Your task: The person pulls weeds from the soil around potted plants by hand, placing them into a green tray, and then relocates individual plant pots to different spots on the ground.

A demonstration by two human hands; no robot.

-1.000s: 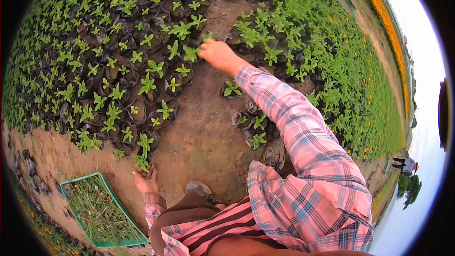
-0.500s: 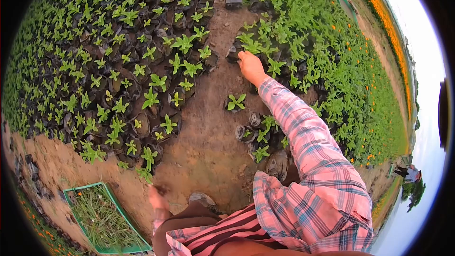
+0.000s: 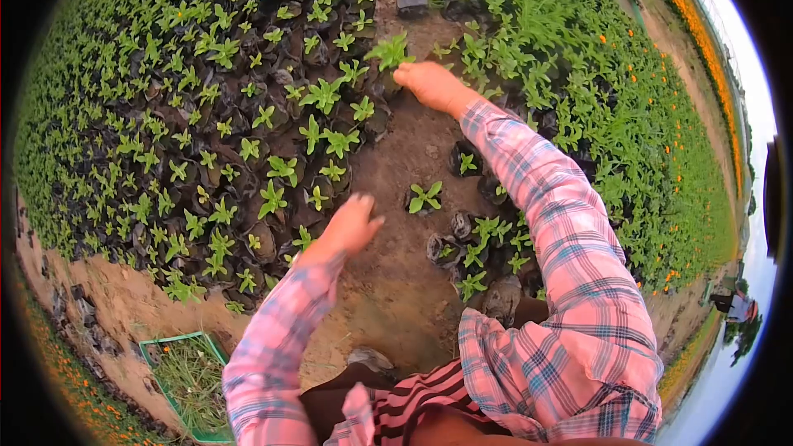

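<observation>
My right hand (image 3: 431, 85) is closed on a leafy green seedling (image 3: 390, 51) at the left side of the bare strip, near the edge of the left plant bed. Its pot or bag is mostly hidden by the hand and leaves. Lower down, my left hand (image 3: 353, 225) hovers over the soil beside the left bed, with the thumb apart from the fingers and nothing visible in it. A single seedling (image 3: 425, 197) stands in the strip between the beds, to the right of my left hand.
Many seedlings in black bags (image 3: 281, 167) fill the left. Denser, taller plants (image 3: 537, 49) stand on the right, some with orange flowers. A dark block (image 3: 411, 5) lies up the dirt path (image 3: 396, 256). A green-rimmed tray (image 3: 190, 388) holds cut grass. Another person (image 3: 735, 306) is far right.
My right hand has moved left from the right bed's edge, carrying the seedling across the strip. My left hand has risen from low beside my leg to the left bed's edge.
</observation>
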